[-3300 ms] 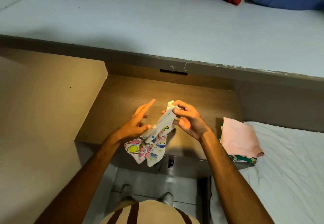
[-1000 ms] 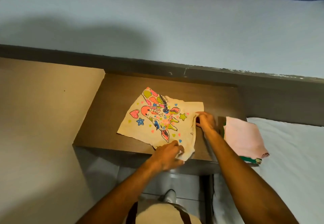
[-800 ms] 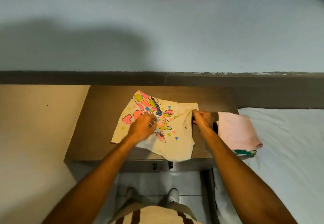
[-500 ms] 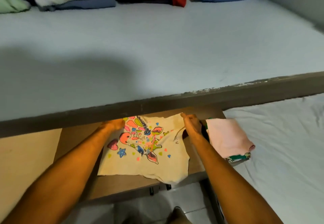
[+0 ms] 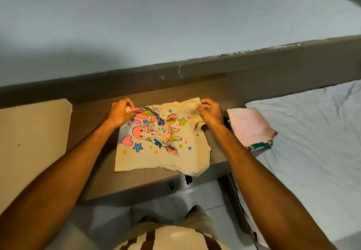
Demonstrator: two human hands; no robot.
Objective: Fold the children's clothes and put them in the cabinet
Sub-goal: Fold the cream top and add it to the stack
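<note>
Head view: printed shirt (image 5: 162,142) spread flat on brown bench (image 5: 93,124), front hem overhanging — left hand (image 5: 120,113) and right hand (image 5: 210,111) each pinched shut on a far corner. Folding barely begun; pink folded pile (image 5: 250,126) just beside, right. Cabinet step still ahead. Print lettering too small to read.

A home bedroom is showing here: a sheeted mattress (image 5: 316,132) lying right of the fingers, a wooden nightstand (image 5: 93,132) sitting under them, folded clothes (image 5: 250,126) resting nearby
</note>
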